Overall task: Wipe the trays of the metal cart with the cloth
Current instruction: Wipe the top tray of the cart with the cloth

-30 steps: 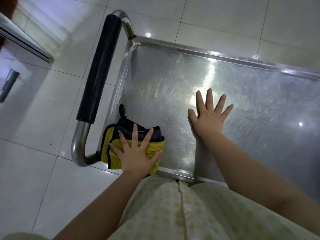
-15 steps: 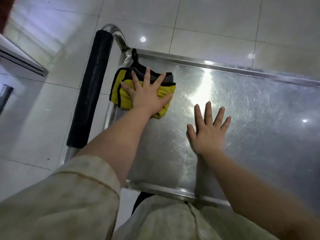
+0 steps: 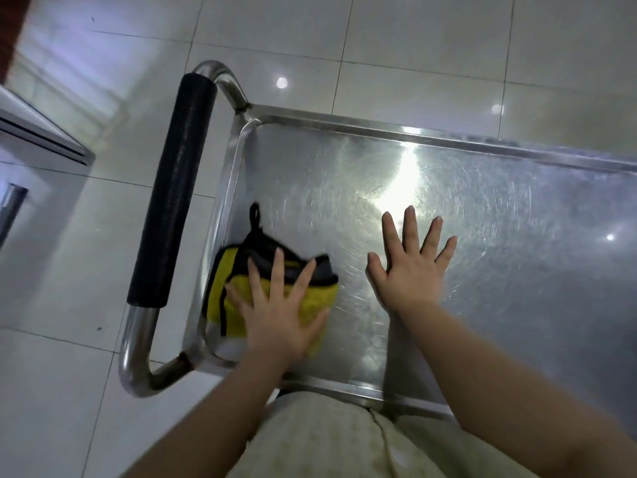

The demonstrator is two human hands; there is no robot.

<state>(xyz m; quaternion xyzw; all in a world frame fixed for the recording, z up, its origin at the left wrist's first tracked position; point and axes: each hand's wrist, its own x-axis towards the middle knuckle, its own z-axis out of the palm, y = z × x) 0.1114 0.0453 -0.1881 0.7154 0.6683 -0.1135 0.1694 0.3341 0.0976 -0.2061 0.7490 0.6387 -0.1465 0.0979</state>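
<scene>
Two spread grips: left grip (image 3: 279,315) presses cloth (image 3: 231,298), loop (image 3: 255,215) pointing away; right grip (image 3: 410,270) flat on tray (image 3: 379,131).

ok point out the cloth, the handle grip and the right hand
cloth (image 3: 230,268), head view, yellow part near its left edge
handle grip (image 3: 174,191), head view, its middle
right hand (image 3: 410,274), head view, back of the hand

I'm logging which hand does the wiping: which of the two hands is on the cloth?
The left hand, pressed flat on the yellow cloth by the handle; the right hand rests on the bare tray.
</scene>
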